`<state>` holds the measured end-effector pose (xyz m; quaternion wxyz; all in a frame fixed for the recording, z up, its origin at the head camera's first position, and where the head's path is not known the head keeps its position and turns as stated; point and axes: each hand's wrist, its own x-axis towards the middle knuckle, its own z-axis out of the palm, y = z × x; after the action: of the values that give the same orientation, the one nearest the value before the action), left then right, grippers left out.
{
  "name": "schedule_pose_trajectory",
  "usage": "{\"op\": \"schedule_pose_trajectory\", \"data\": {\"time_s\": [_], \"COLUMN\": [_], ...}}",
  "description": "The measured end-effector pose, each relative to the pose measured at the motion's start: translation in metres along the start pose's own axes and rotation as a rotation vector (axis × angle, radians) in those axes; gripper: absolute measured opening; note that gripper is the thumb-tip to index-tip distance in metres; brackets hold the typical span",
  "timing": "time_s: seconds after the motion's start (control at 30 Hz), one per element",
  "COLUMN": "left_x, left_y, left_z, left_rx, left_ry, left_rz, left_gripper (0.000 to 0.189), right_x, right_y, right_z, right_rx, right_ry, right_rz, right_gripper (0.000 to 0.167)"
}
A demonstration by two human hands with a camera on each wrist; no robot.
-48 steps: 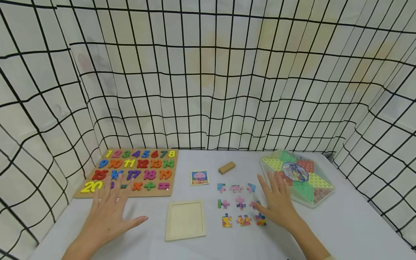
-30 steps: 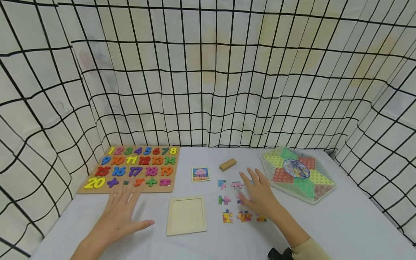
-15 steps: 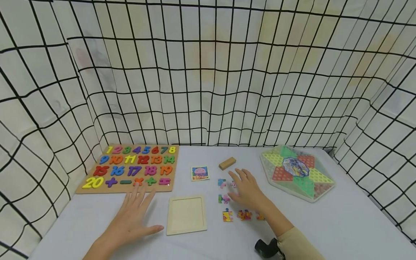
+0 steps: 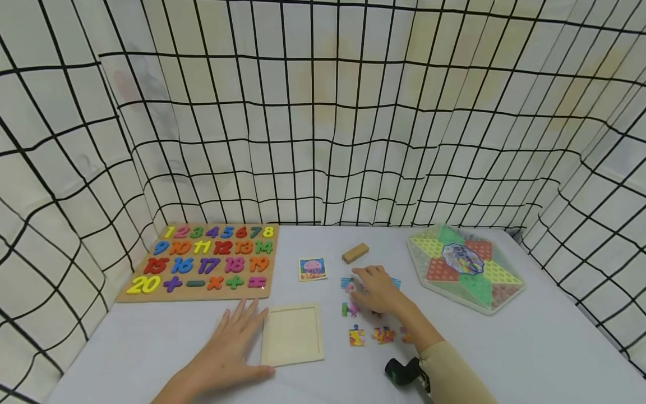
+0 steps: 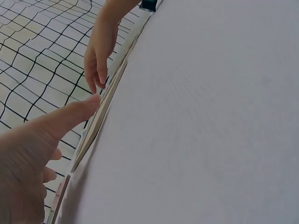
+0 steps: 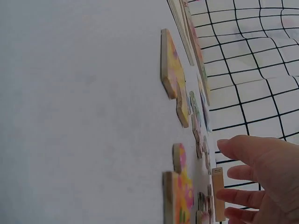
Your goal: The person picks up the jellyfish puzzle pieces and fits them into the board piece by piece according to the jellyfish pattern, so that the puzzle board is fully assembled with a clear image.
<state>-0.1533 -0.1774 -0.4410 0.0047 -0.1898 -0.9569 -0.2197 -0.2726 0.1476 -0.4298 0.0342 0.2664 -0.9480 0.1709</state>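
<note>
My left hand [image 4: 227, 348], fingers spread, is at the left side of a shallow square wooden puzzle tray [image 4: 292, 335]. Its index fingertip overlaps the tray's far left corner and its thumb lies by the near left one; whether they touch it I cannot tell. Over the rows of small jigsaw pieces [image 4: 356, 337] hovers my right hand [image 4: 379, 292], hiding several of them. Its fingertips point at the far left blue-and-pink piece [image 4: 346, 284]. In the right wrist view, the right thumb and fingers stand apart, holding nothing, with yellow jigsaw pieces [image 6: 172, 65] lying nearby.
A small picture card [image 4: 312, 269] and a wooden block [image 4: 355, 253] lie behind the tray and pieces. At the back left is a number board [image 4: 194, 294]; at the back right, a hexagonal colored game box [image 4: 464, 269]. Black netting [image 4: 323, 140] stands around the white table.
My left hand has moved right from in front of the number board to the tray. My right hand has moved left across the jigsaw pieces to the far left ones.
</note>
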Motion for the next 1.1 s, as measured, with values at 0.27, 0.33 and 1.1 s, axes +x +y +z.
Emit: {"op": "schedule_pose_trajectory", "data": {"time_s": [0.27, 0.33, 1.1], "left_x": [0.001, 0.001, 0.011], "left_y": [0.004, 0.004, -0.010], "left_z": [0.004, 0.004, 0.009], "left_rx": [-0.042, -0.058, -0.078], "left_ry": [-0.114, -0.129, -0.023], "left_rz": [-0.049, -0.051, -0.008], "left_gripper": [0.113, 0.114, 0.106], "right_x": [0.008, 0.009, 0.017], "right_y": [0.001, 0.001, 0.000], "right_z": [0.011, 0.013, 0.018], "right_rx": [0.004, 0.006, 0.054], "right_ry": [0.050, 0.059, 0.104], "right_rz": [-0.008, 0.004, 0.087], "right_gripper": [0.037, 0.033, 0.028]}}
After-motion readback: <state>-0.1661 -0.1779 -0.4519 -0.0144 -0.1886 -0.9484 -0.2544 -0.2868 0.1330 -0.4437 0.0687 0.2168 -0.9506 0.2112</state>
